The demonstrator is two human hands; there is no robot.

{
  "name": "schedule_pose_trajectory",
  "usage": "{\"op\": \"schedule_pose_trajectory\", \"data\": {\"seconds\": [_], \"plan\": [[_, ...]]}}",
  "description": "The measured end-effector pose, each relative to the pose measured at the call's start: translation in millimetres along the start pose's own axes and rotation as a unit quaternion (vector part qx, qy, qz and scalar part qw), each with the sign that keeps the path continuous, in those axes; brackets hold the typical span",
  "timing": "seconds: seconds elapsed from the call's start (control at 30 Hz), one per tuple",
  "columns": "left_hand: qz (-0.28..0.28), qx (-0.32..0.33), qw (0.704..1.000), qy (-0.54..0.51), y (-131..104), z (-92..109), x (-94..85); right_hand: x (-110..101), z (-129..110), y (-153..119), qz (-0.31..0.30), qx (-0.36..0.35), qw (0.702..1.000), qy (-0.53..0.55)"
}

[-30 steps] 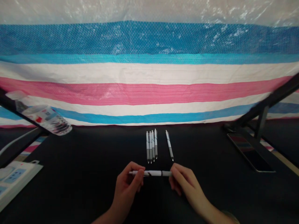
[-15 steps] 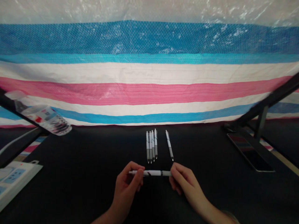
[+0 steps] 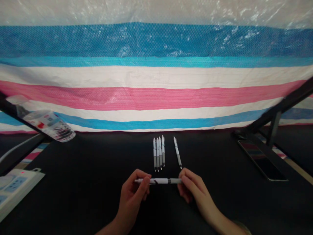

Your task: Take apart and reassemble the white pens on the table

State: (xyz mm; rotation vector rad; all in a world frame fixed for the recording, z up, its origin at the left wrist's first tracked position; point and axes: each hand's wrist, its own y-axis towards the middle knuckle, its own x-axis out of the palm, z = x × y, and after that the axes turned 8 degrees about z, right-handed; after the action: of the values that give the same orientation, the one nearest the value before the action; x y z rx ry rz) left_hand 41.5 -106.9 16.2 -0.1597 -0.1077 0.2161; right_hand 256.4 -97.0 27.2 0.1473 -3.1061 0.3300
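Observation:
A white pen with a grey grip point(image 3: 160, 180) lies level between my two hands, above the black table. My left hand point(image 3: 136, 189) pinches its white clicker end between thumb and fingers. The grey tip end is held in the closed fingers of my right hand point(image 3: 192, 187), which hide the point. Beyond the hands, several similar pens point(image 3: 158, 155) lie side by side with their tips toward me. A single pen point(image 3: 177, 152) lies apart to their right, slightly slanted, its tip close to my right hand.
A clear plastic bottle point(image 3: 52, 125) leans at the back left, and a white power strip point(image 3: 17, 187) is at the left edge. On the right lie a black phone point(image 3: 261, 160) and a dark metal bar point(image 3: 276, 107). A striped sheet point(image 3: 156, 98) hangs behind the black table point(image 3: 85, 182).
My right hand's fingers have shifted slightly on the grey end of the pen, with the thumb a little further right. My left hand has hardly moved.

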Motion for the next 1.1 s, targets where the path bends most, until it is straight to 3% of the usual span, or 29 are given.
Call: {"op": "schedule_pose_trajectory", "data": {"seconds": [0.43, 0.63, 1.1], "plan": [[-0.001, 0.0, 1.0, -0.01, 0.8, -1.5, 0.1, 2.4, -0.6, -0.5, -0.004, 0.008, 1.0, 0.009], [0.006, 0.002, 1.0, -0.005, 0.5, -2.9, -2.8, 1.1, 0.8, 1.5, 0.019, -0.002, 0.991, 0.133], [0.032, 0.001, 0.999, -0.042, 3.0, 2.8, -3.0, -10.4, 12.2, -0.6, 0.176, -0.053, 0.954, 0.237]]}}
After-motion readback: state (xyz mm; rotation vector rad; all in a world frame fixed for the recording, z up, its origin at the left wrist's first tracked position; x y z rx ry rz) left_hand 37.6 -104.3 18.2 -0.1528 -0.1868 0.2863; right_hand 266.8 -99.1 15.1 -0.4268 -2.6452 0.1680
